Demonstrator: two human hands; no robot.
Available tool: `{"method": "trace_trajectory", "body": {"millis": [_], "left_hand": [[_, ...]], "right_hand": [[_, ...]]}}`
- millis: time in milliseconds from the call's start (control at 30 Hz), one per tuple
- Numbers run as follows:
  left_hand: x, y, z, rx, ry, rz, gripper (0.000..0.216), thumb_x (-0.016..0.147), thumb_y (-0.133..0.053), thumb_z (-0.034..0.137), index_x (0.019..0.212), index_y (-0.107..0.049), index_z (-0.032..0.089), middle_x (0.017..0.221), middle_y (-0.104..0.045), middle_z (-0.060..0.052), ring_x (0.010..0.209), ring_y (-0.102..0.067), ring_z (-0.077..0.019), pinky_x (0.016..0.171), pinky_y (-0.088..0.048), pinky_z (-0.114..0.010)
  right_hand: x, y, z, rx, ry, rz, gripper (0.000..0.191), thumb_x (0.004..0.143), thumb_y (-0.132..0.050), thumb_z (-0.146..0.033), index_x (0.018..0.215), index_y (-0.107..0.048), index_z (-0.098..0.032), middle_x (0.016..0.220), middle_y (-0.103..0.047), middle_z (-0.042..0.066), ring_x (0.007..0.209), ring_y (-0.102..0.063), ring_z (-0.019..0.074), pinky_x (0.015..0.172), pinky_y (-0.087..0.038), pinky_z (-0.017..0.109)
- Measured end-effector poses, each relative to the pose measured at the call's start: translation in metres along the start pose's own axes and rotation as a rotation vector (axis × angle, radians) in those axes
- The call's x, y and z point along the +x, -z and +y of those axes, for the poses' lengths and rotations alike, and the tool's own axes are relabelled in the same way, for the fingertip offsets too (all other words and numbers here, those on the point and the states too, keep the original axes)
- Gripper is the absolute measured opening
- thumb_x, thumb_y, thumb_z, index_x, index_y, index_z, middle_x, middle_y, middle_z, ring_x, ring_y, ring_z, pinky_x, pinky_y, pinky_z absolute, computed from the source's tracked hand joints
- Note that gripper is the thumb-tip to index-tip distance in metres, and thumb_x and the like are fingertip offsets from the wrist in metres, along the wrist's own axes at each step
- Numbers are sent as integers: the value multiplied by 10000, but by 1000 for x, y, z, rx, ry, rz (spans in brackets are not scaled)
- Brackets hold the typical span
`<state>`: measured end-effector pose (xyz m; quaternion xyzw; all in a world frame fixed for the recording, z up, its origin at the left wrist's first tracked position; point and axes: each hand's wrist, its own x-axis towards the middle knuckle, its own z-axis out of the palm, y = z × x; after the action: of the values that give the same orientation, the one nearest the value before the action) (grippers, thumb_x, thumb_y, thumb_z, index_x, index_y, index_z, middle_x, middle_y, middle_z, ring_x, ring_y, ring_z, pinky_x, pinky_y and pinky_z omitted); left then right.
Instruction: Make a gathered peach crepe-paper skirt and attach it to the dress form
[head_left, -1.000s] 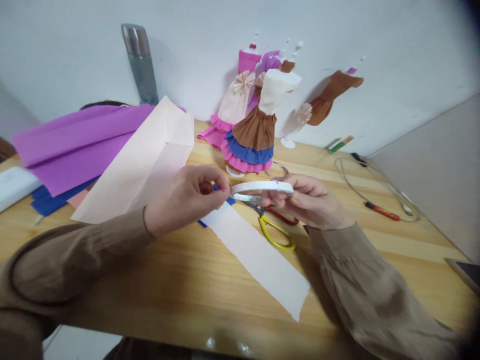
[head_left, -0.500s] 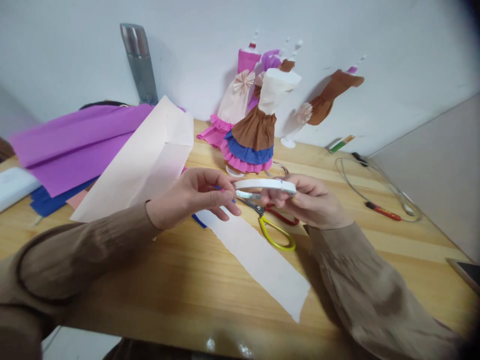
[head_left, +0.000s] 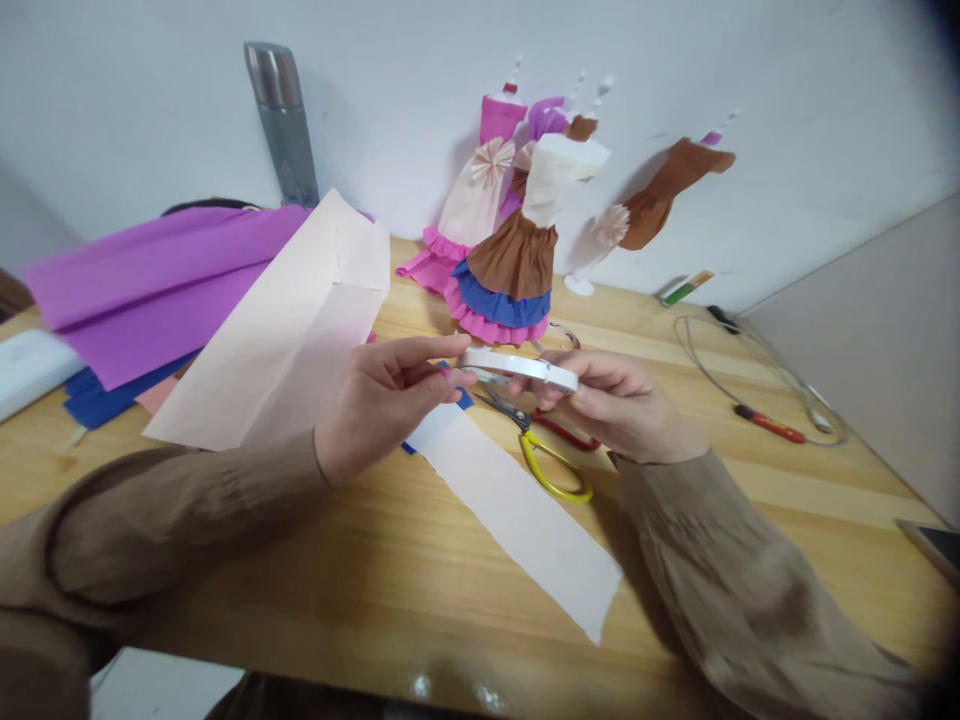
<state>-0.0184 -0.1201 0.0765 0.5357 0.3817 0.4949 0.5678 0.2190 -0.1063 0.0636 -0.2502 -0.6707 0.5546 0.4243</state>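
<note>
A narrow roll of white tape (head_left: 517,364) is held above the table, seen almost edge-on. My right hand (head_left: 626,405) grips its right side, with fingers partly inside the ring. At the opposite end, my left hand (head_left: 386,405) has its thumb and index finger closed on the roll's left edge; whether a loose tape end is pinched there I cannot tell. Below the roll lie scissors (head_left: 559,470) with one yellow and one red handle. A pale paper strip (head_left: 525,520) runs diagonally under them toward the table's front, over a bit of blue paper (head_left: 463,397).
Folded purple paper (head_left: 165,260) and a cream sheet (head_left: 292,330) are piled on the left. Small dress forms in paper skirts (head_left: 514,260) stand along the wall, near a grey bottle (head_left: 289,140). A cable (head_left: 694,365) and a red-handled tool (head_left: 772,425) lie on the right.
My left hand has shifted right, its fingers closing at the roll's left edge. The tape roll has moved slightly left and tilted, still in my right hand.
</note>
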Motion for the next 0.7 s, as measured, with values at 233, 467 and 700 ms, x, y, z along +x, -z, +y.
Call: {"method": "trace_trajectory", "body": {"millis": [233, 467, 700], "left_hand": [[-4, -4, 1, -60, -81, 89, 174, 675, -784, 212, 819, -728, 132, 955, -762, -57, 797, -731, -174, 674, -595, -217], [1, 0, 4, -107, 60, -32, 219, 728, -763, 220, 919, -733, 117, 775, -767, -51, 765, -738, -159, 667, -597, -175], [0, -4, 3, -75, 16, 115, 110, 692, -759, 145, 796, -743, 114, 773, -768, -35, 675, -728, -124, 638, -594, -146]], "right_hand": [[0, -3, -4, -55, -15, 49, 161, 799, -694, -365, 779, -741, -213, 840, -696, 78, 903, -658, 229, 842, -529, 412], [-2, -2, -2, -33, -69, 45, 157, 804, -685, -364, 790, -739, -217, 836, -685, 82, 891, -643, 237, 840, -501, 427], [-2, -4, 3, 23, -47, -5, 119, 845, -652, -306, 853, -733, -220, 920, -687, 77, 855, -615, 193, 848, -473, 394]]}}
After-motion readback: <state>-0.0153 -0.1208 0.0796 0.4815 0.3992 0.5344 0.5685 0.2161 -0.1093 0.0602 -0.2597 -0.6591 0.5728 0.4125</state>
